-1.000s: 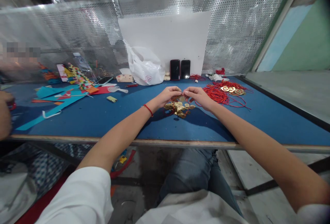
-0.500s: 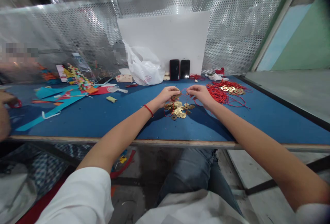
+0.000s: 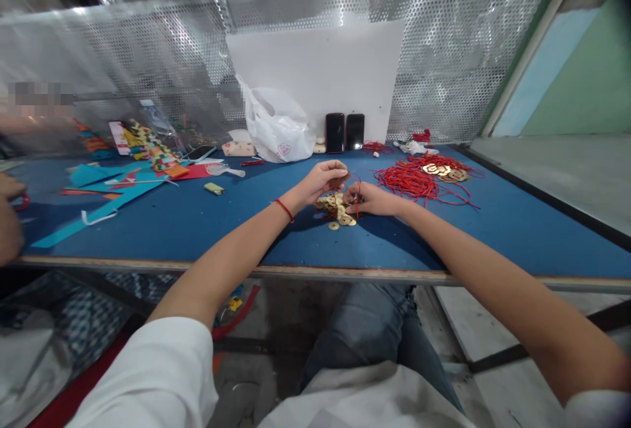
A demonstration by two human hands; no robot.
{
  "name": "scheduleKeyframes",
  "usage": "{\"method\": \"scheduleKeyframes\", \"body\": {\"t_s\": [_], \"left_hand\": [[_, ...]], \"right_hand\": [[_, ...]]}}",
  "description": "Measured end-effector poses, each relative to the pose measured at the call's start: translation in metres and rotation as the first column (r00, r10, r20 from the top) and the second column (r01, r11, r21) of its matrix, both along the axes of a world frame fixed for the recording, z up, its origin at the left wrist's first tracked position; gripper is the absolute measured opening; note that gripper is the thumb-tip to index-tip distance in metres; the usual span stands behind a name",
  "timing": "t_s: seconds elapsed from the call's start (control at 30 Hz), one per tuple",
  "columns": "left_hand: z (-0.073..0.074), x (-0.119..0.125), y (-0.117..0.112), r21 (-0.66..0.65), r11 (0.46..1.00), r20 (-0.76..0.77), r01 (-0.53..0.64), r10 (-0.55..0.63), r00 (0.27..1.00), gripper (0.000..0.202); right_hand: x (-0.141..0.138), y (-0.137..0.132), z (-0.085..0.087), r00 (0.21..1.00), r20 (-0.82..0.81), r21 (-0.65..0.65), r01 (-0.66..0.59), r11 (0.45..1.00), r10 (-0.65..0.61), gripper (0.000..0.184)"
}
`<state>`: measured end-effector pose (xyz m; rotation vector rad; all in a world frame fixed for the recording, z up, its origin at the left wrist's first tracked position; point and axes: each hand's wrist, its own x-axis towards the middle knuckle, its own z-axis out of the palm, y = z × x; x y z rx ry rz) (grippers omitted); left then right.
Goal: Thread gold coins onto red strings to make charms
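A small heap of gold coins (image 3: 336, 210) lies on the blue table (image 3: 197, 224), just past the middle of its near edge. My left hand (image 3: 323, 179) hovers over the heap with its fingers pinched on a coin threaded on red string. My right hand (image 3: 367, 199) rests at the heap's right side, fingers curled, with a loop of red string (image 3: 357, 186) over them. A red band sits on my left wrist.
A tangle of red strings (image 3: 419, 181) with finished gold coin pieces (image 3: 444, 171) lies to the right. At the back stand two phones (image 3: 345, 132), a white plastic bag (image 3: 276, 127) and a white board. Coloured paper scraps (image 3: 108, 185) cover the left; another person's hand (image 3: 7, 217) is at the left edge.
My right hand has dropped from beside my left hand down onto the right side of the coin heap, taking the red string with it. My left hand stays raised.
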<state>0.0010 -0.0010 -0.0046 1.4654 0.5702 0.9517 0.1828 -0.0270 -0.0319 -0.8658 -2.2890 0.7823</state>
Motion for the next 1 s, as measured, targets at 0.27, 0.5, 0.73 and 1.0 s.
{"method": "scheduleKeyframes", "body": {"t_s": [0.27,0.5,0.73,1.0], "left_hand": [[-0.005,0.002,0.002,-0.019,1.0,-0.022,-0.023,0.022,0.999,0.015],[-0.006,0.001,0.002,0.01,0.999,-0.114,-0.042,0.043,0.993,0.017],[-0.011,0.003,0.003,0.124,0.985,-0.214,-0.116,0.141,0.967,0.013],[-0.012,0.003,0.004,0.155,0.983,-0.233,-0.098,0.132,0.964,0.018]], "right_hand": [[0.002,0.006,-0.005,1.0,0.004,-0.036,0.031,0.999,-0.031,0.016],[0.006,0.009,0.002,0.945,-0.176,0.088,0.293,0.952,-0.275,0.009],[0.006,0.005,0.01,0.848,-0.412,-0.127,0.31,0.942,-0.334,0.019],[0.002,0.005,0.008,0.817,-0.457,-0.23,0.274,0.934,-0.353,0.023]]}}
